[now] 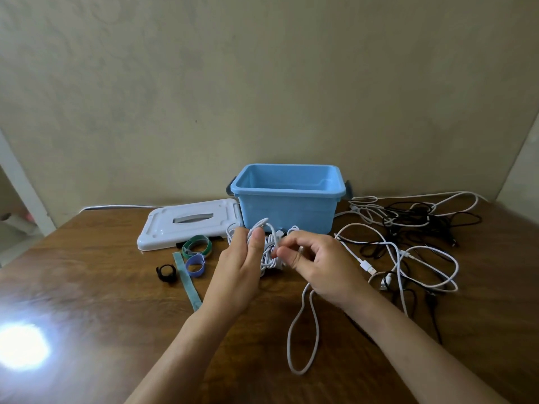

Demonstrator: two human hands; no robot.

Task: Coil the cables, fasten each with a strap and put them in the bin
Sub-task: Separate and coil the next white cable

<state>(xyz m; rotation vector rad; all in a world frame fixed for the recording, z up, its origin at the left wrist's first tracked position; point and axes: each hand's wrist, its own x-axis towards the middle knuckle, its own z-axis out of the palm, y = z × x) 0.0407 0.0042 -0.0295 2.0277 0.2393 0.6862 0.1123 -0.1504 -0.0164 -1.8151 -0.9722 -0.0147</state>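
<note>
Beige wall behind, w/ a dark wooden bench [87, 272] in front of it; a bright glare spot sits on the wood at near left.

Centre back, against the wall: a light blue plastic bin [287, 199], open top, nothing visible inside. Just left of it, touching or nearly so, its white lid [186, 225] lies flat on the bench.

In front of the lid, a small group of straps: a green strap [197, 246] rolled into a ring, a purple strap [194, 265] rolled beside it, a black strap [166, 274] ring further left, and a teal strap [186, 281] lying flat and unrolled, pointing toward the viewer.

Mid-frame, in front of the bin, both hands are raised over the bench. Left hand [239, 266], palm facing right, has a white cable [269, 249] looped round it in a loose coil; the thumb presses on the loops, so its grip is closed round the coil. Right hand [318, 263] has fingers curled, thumb and fingertips pinching the same cable next to the coil. A long slack loop of that cable hangs from the right hand down toward the near edge of the bench.

Right side of the bench: an uncoiled tangle of cables [408, 228], white and black mixed, w/ a USB plug [368, 267] lying near the right hand.
</note>
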